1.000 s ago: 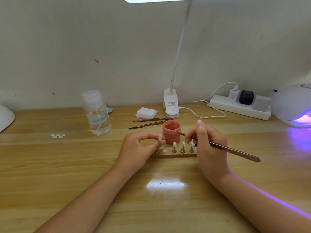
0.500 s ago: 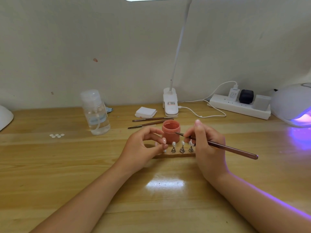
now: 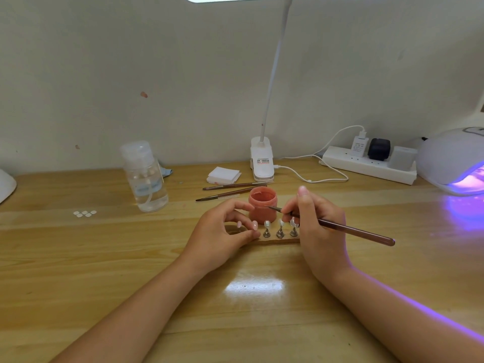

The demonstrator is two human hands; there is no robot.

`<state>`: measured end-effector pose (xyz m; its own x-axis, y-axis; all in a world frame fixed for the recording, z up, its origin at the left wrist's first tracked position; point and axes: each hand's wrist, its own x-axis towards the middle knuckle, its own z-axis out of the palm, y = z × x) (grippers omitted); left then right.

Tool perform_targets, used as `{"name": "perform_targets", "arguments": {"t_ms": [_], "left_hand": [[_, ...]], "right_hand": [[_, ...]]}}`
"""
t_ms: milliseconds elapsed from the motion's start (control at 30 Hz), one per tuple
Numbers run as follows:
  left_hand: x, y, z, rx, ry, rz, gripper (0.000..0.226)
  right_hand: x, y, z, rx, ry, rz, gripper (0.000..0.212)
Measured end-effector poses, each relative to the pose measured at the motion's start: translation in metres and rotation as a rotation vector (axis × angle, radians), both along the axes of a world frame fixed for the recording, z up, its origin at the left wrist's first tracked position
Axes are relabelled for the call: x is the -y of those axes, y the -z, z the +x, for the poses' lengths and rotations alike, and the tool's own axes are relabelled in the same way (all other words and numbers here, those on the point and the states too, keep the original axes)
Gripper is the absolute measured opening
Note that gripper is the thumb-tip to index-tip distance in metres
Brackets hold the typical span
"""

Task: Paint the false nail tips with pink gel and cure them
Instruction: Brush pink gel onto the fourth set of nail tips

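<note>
The right hand (image 3: 318, 226) pinches a thin gel brush (image 3: 337, 226), whose tip lies at the front rim of the open pink gel pot (image 3: 262, 204). The left hand (image 3: 222, 233) curls its fingers at the left end of the wooden nail stand (image 3: 277, 241); whether they pinch something I cannot tell. Three clear false nail tips (image 3: 280, 223) stand on small metal holders just before the pot. I judge the step as loading the brush; next, a steady stroke on one tip is needed. The UV curing lamp (image 3: 453, 161) glows purple far right.

Both forearms bare, sleeveless in view; left hand (image 3: 222, 233) nails pale pink
</note>
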<state>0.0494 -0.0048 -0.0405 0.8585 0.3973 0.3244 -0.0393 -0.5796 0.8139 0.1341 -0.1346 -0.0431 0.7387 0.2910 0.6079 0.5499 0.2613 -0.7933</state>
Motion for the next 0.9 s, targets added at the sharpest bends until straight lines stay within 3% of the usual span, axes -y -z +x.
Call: {"name": "perform_targets", "arguments": {"t_ms": [533, 900], "left_hand": [[-0.005, 0.001, -0.002, -0.084, 0.040, 0.028, 0.045], [-0.014, -0.009, -0.007, -0.169, 0.107, 0.025, 0.025]], "right_hand": [[0.001, -0.001, 0.004, -0.069, 0.043, 0.048, 0.044], [0.001, -0.001, 0.004, -0.060, 0.045, 0.035, 0.045]]}}
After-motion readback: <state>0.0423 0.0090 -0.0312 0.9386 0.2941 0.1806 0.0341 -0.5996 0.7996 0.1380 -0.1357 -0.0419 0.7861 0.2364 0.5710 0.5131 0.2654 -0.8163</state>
